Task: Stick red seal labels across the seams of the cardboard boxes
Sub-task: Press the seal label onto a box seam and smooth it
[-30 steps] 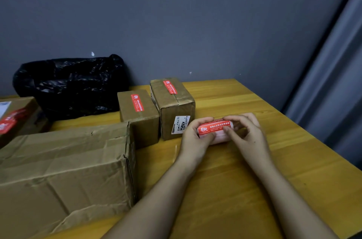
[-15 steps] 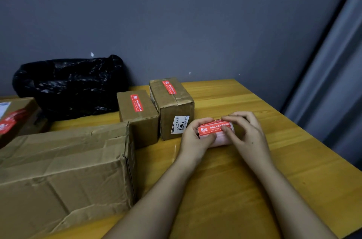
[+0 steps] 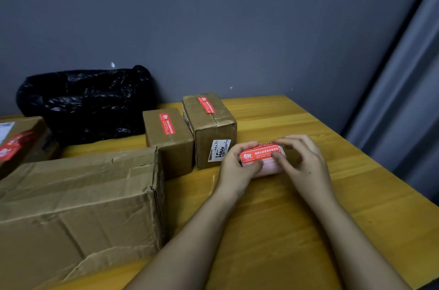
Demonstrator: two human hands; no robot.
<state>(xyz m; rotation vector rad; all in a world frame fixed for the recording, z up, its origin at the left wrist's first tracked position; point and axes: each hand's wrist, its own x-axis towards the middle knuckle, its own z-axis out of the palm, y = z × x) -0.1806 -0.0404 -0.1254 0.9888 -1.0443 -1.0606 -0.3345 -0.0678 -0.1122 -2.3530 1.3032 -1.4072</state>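
A: What do the hands do now?

B: The left hand grips the roll of labels from its left end. The right hand pinches at the top red label with thumb and fingers; I think it tries to lift an edge. The roll is low over the table, just beside the tall box.

A: What can go wrong?

B: The label may tear or curl and stick to itself if it is pulled too quickly. It may also stick to the fingers.

A: And the boxes?

B: All are closed, so I cannot tell what is inside. The tall box, the small box and the box at the left edge already carry a red label. The big box shows none. The black bag hides its contents.
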